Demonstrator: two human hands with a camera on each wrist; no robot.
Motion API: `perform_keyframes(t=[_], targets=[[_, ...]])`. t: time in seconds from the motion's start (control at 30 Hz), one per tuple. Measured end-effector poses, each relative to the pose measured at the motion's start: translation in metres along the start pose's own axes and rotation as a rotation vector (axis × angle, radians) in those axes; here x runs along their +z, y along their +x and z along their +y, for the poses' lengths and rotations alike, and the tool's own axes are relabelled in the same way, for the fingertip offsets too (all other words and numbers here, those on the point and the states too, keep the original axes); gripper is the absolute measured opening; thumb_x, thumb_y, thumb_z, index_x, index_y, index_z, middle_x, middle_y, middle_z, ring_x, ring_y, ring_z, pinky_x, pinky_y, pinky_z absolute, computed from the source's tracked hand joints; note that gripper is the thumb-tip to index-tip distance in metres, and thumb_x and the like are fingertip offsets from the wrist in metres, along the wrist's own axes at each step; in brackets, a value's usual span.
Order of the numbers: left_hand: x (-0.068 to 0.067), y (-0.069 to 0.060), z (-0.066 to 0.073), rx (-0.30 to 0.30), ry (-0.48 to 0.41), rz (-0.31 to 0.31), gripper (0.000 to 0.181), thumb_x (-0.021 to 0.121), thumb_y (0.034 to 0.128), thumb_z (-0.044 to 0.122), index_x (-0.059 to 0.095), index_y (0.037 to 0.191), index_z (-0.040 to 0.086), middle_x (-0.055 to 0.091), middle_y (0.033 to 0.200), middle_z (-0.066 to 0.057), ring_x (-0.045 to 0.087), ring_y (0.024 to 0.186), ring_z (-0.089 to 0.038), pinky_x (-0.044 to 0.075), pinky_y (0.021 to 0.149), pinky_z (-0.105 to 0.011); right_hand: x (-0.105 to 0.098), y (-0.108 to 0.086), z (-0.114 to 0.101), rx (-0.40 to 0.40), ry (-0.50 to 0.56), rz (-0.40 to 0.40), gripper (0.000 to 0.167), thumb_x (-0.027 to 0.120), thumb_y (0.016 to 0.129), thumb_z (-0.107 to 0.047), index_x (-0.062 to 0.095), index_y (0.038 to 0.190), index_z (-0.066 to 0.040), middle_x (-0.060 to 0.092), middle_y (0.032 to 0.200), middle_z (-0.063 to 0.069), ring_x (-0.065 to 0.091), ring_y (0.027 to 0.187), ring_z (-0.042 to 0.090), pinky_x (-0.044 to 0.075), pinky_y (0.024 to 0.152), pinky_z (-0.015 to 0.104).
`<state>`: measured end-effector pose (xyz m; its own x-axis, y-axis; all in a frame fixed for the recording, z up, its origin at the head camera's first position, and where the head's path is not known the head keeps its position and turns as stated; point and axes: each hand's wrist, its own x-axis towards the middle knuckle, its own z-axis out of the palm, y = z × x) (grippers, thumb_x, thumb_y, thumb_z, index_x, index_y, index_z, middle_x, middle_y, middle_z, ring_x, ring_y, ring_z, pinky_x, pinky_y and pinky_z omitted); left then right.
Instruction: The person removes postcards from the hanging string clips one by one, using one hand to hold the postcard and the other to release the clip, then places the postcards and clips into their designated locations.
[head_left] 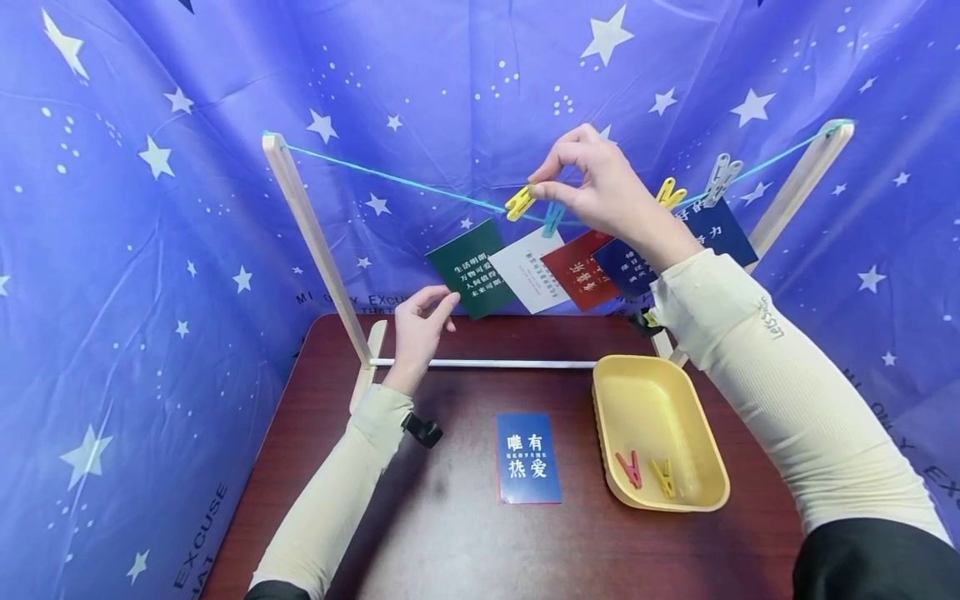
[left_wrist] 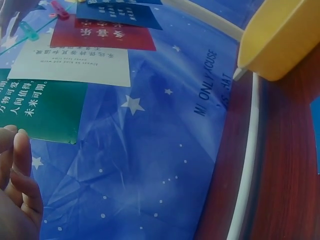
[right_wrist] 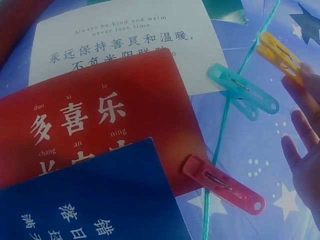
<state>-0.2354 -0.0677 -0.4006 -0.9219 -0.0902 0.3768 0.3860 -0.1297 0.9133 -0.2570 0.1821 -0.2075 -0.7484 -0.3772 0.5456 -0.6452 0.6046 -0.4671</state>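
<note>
My right hand (head_left: 600, 179) pinches a yellow clothespin (head_left: 519, 202) between thumb and fingertips, at the turquoise string (head_left: 397, 177). My left hand (head_left: 422, 329) pinches the lower left edge of a green card (head_left: 468, 267) with white writing. That card hangs at the left end of a row, its top close to the yellow clothespin. Beside it a white card (head_left: 528, 267) hangs from a turquoise clothespin (right_wrist: 242, 90). Further right, a red card (right_wrist: 100, 120) hangs by a pink clothespin (right_wrist: 225, 185). Blue cards (head_left: 716, 237) follow, partly behind my right forearm.
Wooden posts (head_left: 315, 242) carry the string, with a white rod (head_left: 495, 363) low between them. On the dark red table (head_left: 337, 500) lies a blue card (head_left: 528, 458). A yellow basket (head_left: 652, 375) at right holds a red clothespin (head_left: 630, 469) and a yellow one.
</note>
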Motion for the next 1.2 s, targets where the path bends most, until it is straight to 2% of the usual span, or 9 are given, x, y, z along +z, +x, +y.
perform_keyframes(t=[0.2, 0.47, 0.6, 0.7, 0.77, 0.83, 0.93, 1.07, 1.2], targets=[[-0.009, -0.001, -0.012, 0.003, 0.006, -0.005, 0.016, 0.075, 0.0938, 0.000, 0.074, 0.104, -0.013, 0.073, 0.086, -0.001, 0.057, 0.048, -0.009, 0.046, 0.051, -0.018, -0.001, -0.006, -0.001, 0.003, -0.019, -0.013, 0.006, 0.075, 0.095, -0.007, 0.076, 0.097, -0.002, 0.060, 0.109, 0.013, 0.049, 0.103, 0.017, 0.037, 0.086, 0.036], [-0.017, -0.003, -0.013, 0.003, 0.022, -0.004, 0.015, 0.074, 0.0942, 0.000, 0.073, 0.103, -0.012, 0.073, 0.083, 0.004, 0.058, 0.049, -0.006, 0.045, 0.050, -0.018, -0.005, -0.014, -0.002, 0.004, -0.053, -0.039, 0.006, 0.076, 0.096, -0.010, 0.077, 0.098, -0.004, 0.057, 0.104, 0.012, 0.048, 0.104, 0.026, 0.036, 0.088, 0.042], [-0.018, -0.005, -0.013, 0.000, 0.030, -0.011, 0.016, 0.075, 0.0942, 0.000, 0.072, 0.103, -0.012, 0.074, 0.084, -0.004, 0.058, 0.049, -0.007, 0.046, 0.051, -0.018, -0.007, -0.018, -0.002, -0.003, -0.054, -0.034, 0.007, 0.077, 0.095, -0.010, 0.078, 0.098, -0.004, 0.059, 0.103, 0.013, 0.050, 0.114, 0.031, 0.034, 0.112, 0.045], [-0.020, -0.005, -0.013, -0.008, 0.038, -0.006, 0.016, 0.075, 0.0941, 0.000, 0.073, 0.103, -0.012, 0.074, 0.086, -0.009, 0.058, 0.049, -0.009, 0.045, 0.051, -0.017, -0.008, -0.020, 0.000, -0.007, -0.054, -0.038, 0.007, 0.078, 0.094, -0.010, 0.078, 0.098, -0.004, 0.059, 0.102, 0.013, 0.051, 0.113, 0.028, 0.021, 0.126, 0.046], [-0.021, -0.006, -0.013, -0.020, 0.041, -0.002, 0.016, 0.075, 0.0938, 0.000, 0.073, 0.104, -0.012, 0.075, 0.085, -0.007, 0.058, 0.049, -0.010, 0.045, 0.050, -0.017, -0.009, -0.023, 0.002, -0.007, -0.053, -0.036, 0.007, 0.078, 0.094, -0.009, 0.078, 0.098, -0.004, 0.058, 0.100, 0.012, 0.048, 0.103, 0.024, 0.034, 0.116, 0.044], [-0.022, -0.006, -0.014, -0.026, 0.040, 0.000, 0.016, 0.075, 0.0935, -0.001, 0.072, 0.104, -0.013, 0.074, 0.085, -0.006, 0.058, 0.049, -0.010, 0.044, 0.050, -0.017, -0.010, -0.027, 0.003, -0.003, -0.058, -0.031, 0.006, 0.078, 0.093, -0.009, 0.078, 0.098, -0.004, 0.057, 0.100, 0.011, 0.047, 0.101, 0.020, 0.039, 0.105, 0.040], [-0.023, -0.007, -0.013, -0.032, 0.042, -0.005, 0.017, 0.074, 0.0936, -0.003, 0.071, 0.105, -0.015, 0.074, 0.085, -0.009, 0.057, 0.050, -0.009, 0.045, 0.051, -0.017, -0.012, -0.033, 0.003, 0.023, -0.067, -0.034, 0.007, 0.078, 0.094, -0.010, 0.078, 0.098, -0.005, 0.055, 0.103, 0.010, 0.045, 0.097, 0.017, 0.039, 0.079, 0.036], [-0.025, -0.008, -0.012, -0.048, 0.040, -0.004, 0.017, 0.073, 0.0939, -0.003, 0.070, 0.106, -0.015, 0.074, 0.087, -0.014, 0.057, 0.050, -0.008, 0.045, 0.051, -0.017, -0.015, -0.039, 0.005, 0.054, -0.085, -0.053, 0.009, 0.076, 0.095, -0.012, 0.079, 0.100, -0.005, 0.052, 0.105, 0.009, 0.044, 0.098, 0.015, 0.042, 0.073, 0.032], [-0.027, -0.010, -0.011, -0.050, 0.050, -0.003, 0.016, 0.075, 0.0943, 0.000, 0.072, 0.105, -0.012, 0.075, 0.086, -0.014, 0.058, 0.050, -0.008, 0.044, 0.050, -0.017, -0.017, -0.044, 0.006, 0.062, -0.074, -0.059, 0.008, 0.076, 0.095, -0.011, 0.078, 0.099, -0.004, 0.052, 0.104, 0.010, 0.044, 0.099, 0.016, 0.045, 0.077, 0.037]])
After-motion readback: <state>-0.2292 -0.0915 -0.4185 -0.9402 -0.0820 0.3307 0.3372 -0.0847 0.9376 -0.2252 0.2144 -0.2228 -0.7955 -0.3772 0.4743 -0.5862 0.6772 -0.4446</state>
